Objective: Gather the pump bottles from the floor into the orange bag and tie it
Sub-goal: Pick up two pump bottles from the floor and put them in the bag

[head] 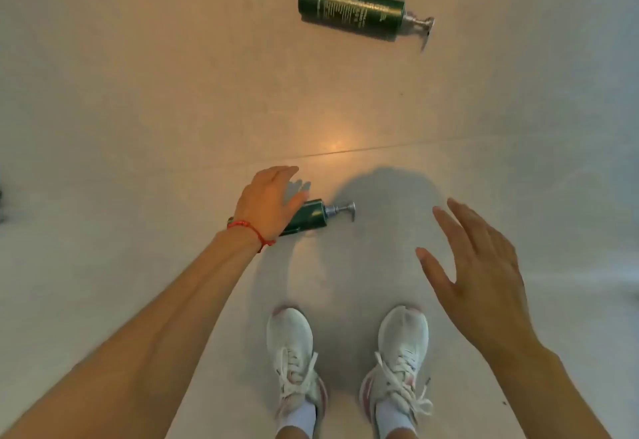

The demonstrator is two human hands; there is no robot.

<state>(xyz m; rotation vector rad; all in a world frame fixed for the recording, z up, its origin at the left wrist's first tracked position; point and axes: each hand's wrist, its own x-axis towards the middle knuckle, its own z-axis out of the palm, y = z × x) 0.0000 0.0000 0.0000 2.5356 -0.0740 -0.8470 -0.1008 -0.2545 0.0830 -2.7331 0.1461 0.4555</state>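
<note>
Two dark green pump bottles with silver pumps lie on their sides on the pale floor. The far pump bottle (pixel 352 10) is at the top of the view, pump pointing right. The near pump bottle (pixel 309 217) lies just ahead of my feet, its lower body hidden under my left hand (pixel 268 202). That hand, with a red string at the wrist, hovers over it with fingers spread, not closed around it. My right hand (pixel 480 266) is open in the air to the right, holding nothing. The orange bag is not in view.
My two white sneakers (pixel 349 359) stand at the bottom centre. A thin floor seam (pixel 380 148) runs across the middle. A dark object shows at the left edge (pixel 1 203).
</note>
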